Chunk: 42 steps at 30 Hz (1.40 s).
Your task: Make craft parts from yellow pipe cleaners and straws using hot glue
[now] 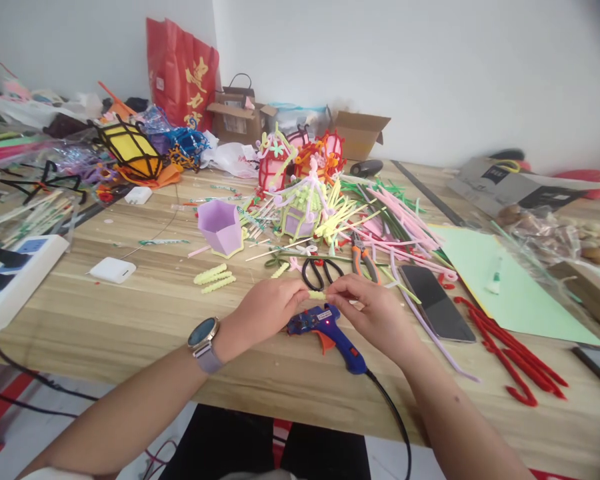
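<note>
Between my fingertips is a short, coiled pale-yellow pipe cleaner (317, 295). My left hand (275, 303) pinches its left end, with a watch on that wrist. At its right end, my right hand (370, 310) closes thumb and finger on it. Just below lies a blue hot glue gun (325, 327) with a red light on. Black-handled scissors (323, 272) lie just beyond my hands. Several similar yellow coiled pieces (215, 277) rest to the left, near a purple hexagonal cup (220, 227) with yellow trim at its base.
Behind are pipe-cleaner lanterns (300, 207) and loose yellow stems (343, 213). Orange-handled pliers (364, 257), a phone (437, 303), red pipe cleaners (515, 353) and a green sheet (510, 280) lie to the right. A power strip (25, 287) stands left; the glue gun's cord (397, 413) hangs over the front edge.
</note>
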Each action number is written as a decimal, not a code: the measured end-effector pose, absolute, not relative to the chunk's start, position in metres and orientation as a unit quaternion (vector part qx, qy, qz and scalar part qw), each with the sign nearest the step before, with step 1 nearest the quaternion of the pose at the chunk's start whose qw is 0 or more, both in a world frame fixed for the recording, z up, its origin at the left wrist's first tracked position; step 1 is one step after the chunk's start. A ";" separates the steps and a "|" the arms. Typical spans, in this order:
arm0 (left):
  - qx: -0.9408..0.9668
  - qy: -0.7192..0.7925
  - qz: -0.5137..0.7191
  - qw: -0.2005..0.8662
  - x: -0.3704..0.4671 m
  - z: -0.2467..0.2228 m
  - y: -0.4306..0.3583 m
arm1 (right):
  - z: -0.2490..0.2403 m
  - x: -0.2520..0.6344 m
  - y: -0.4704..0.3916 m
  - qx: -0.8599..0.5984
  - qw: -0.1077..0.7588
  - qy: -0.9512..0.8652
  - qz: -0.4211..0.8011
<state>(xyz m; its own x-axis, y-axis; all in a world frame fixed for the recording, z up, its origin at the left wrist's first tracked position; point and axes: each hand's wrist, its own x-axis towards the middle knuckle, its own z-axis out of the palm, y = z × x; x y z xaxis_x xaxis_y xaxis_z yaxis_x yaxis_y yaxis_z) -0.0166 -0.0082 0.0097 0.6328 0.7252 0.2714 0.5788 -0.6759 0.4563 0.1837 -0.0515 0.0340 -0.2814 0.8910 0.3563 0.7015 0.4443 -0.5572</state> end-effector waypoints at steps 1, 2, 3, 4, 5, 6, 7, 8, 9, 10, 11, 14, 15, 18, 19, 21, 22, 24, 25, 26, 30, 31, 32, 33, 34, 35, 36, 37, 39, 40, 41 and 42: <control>0.889 0.367 0.224 0.156 -0.016 0.009 -0.008 | 0.034 0.184 -0.051 -0.505 0.318 -0.788 0.151; 0.890 0.365 0.227 0.149 -0.016 0.009 -0.009 | 0.033 0.185 -0.051 -0.503 0.316 -0.790 0.153; 0.892 0.362 0.228 0.145 -0.016 0.009 -0.009 | 0.033 0.185 -0.050 -0.500 0.314 -0.793 0.153; 0.892 0.360 0.232 0.143 -0.016 0.008 -0.010 | 0.032 0.186 -0.050 -0.497 0.314 -0.795 0.151; 0.892 0.358 0.235 0.142 -0.016 0.009 -0.010 | 0.031 0.187 -0.050 -0.494 0.316 -0.797 0.145; 0.892 0.356 0.238 0.142 -0.016 0.009 -0.011 | 0.031 0.187 -0.050 -0.491 0.318 -0.799 0.139; 0.892 0.354 0.242 0.142 -0.016 0.009 -0.011 | 0.030 0.187 -0.050 -0.490 0.321 -0.800 0.130; 0.892 0.353 0.244 0.141 -0.016 0.010 -0.012 | 0.030 0.188 -0.050 -0.492 0.323 -0.799 0.122; 0.892 0.352 0.246 0.138 -0.016 0.010 -0.012 | 0.030 0.187 -0.050 -0.493 0.326 -0.798 0.114; 0.893 0.352 0.248 0.132 -0.015 0.010 -0.013 | 0.030 0.187 -0.050 -0.496 0.328 -0.797 0.107; 0.894 0.352 0.249 0.125 -0.015 0.011 -0.013 | 0.030 0.187 -0.050 -0.500 0.333 -0.793 0.101; 0.900 0.343 0.252 0.091 -0.015 0.010 -0.014 | 0.030 0.186 -0.050 -0.513 0.365 -0.772 0.094; 0.904 0.335 0.255 0.072 -0.015 0.009 -0.015 | 0.029 0.186 -0.050 -0.517 0.377 -0.762 0.101; 0.918 0.299 0.259 -0.004 -0.015 0.007 -0.018 | 0.027 0.186 -0.050 -0.531 0.400 -0.729 0.160; 0.923 0.285 0.258 -0.031 -0.015 0.007 -0.020 | 0.025 0.186 -0.049 -0.536 0.404 -0.716 0.191; 0.929 0.262 0.251 -0.076 -0.015 0.006 -0.023 | 0.023 0.186 -0.049 -0.545 0.405 -0.689 0.255; 0.931 0.254 0.248 -0.090 -0.015 0.006 -0.024 | 0.022 0.186 -0.048 -0.547 0.403 -0.677 0.283; 0.930 0.254 0.249 -0.089 -0.014 0.006 -0.024 | 0.023 0.188 -0.047 -0.547 0.395 -0.665 0.320; 0.928 0.264 0.254 -0.073 -0.014 0.006 -0.023 | 0.023 0.189 -0.047 -0.542 0.390 -0.666 0.332; 0.924 0.277 0.260 -0.048 -0.013 0.006 -0.021 | 0.025 0.190 -0.047 -0.535 0.386 -0.670 0.341; 0.906 0.319 0.273 0.055 -0.013 0.006 -0.014 | 0.029 0.193 -0.047 -0.500 0.373 -0.703 0.343; 0.905 0.321 0.272 0.067 -0.013 0.006 -0.013 | 0.029 0.193 -0.047 -0.500 0.371 -0.710 0.331; 0.904 0.322 0.271 0.074 -0.013 0.006 -0.012 | 0.028 0.193 -0.048 -0.503 0.370 -0.714 0.317; 0.904 0.323 0.269 0.076 -0.012 0.005 -0.012 | 0.027 0.192 -0.047 -0.508 0.370 -0.715 0.305; 0.905 0.323 0.268 0.076 -0.012 0.004 -0.013 | 0.025 0.191 -0.047 -0.514 0.370 -0.715 0.296; 0.905 0.323 0.267 0.074 -0.011 0.003 -0.013 | 0.023 0.191 -0.047 -0.518 0.371 -0.714 0.291; 0.906 0.322 0.267 0.070 -0.011 0.001 -0.014 | 0.021 0.190 -0.046 -0.522 0.373 -0.711 0.289; 0.906 0.320 0.268 0.064 -0.010 0.000 -0.015 | 0.019 0.190 -0.046 -0.524 0.376 -0.707 0.289; 0.908 0.315 0.272 0.047 -0.010 -0.001 -0.016 | 0.017 0.189 -0.046 -0.528 0.382 -0.700 0.293; 0.909 0.311 0.274 0.034 -0.009 -0.002 -0.016 | 0.017 0.188 -0.046 -0.530 0.384 -0.696 0.295; 0.912 0.304 0.276 0.018 -0.009 -0.002 -0.017 | 0.017 0.187 -0.046 -0.531 0.387 -0.691 0.300; 0.914 0.295 0.277 -0.001 -0.009 -0.002 -0.018 | 0.018 0.187 -0.046 -0.533 0.389 -0.686 0.306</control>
